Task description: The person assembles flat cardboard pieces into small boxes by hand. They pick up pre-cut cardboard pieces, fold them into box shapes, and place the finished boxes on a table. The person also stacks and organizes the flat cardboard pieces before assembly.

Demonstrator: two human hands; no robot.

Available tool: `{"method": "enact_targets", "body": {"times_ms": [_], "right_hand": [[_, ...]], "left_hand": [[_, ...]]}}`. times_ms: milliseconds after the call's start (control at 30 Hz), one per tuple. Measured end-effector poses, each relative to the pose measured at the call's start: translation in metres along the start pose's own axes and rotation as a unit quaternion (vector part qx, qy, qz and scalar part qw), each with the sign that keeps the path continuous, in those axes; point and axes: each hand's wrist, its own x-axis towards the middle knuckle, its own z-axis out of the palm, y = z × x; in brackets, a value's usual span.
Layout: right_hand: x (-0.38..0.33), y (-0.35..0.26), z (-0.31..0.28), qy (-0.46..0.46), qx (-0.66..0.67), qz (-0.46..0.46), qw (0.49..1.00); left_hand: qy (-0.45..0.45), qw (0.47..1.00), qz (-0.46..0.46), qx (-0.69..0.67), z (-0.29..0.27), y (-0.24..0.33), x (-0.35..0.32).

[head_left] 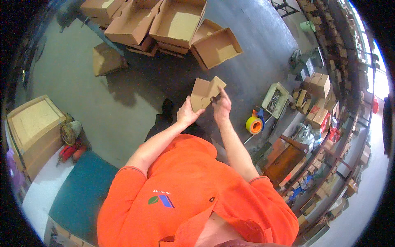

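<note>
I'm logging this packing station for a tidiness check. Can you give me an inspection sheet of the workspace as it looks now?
Surface: dark grey table, mostly bare at its centre.
Job's things: small flat cardboard piece, held up above the table by both hands.
Clutter: open cardboard boxes stacked at the far edge; tape dispenser with a yellow-orange roll; tray of small metal parts.
Grippers: left hand grips the piece's lower edge; right hand pinches its right side.
Cables: nothing seen.
Surroundings: crowded shelves on the right; wooden crate and teal mat on the left.
</note>
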Motion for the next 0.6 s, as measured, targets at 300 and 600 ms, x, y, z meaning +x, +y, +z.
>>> {"method": "enact_targets", "body": {"times_ms": [300,600], "right_hand": [[0.074,-0.021,-0.025,-0.13,-0.308,-0.147,0.931],[0.079,0.003,-0.044,-0.088,-0.3,-0.119,0.942]], "left_hand": [[-0.067,0.987,0.007,-0.146,0.006,-0.012,0.019],[-0.094,0.973,-0.028,-0.207,0.012,-0.015,0.026]]}}
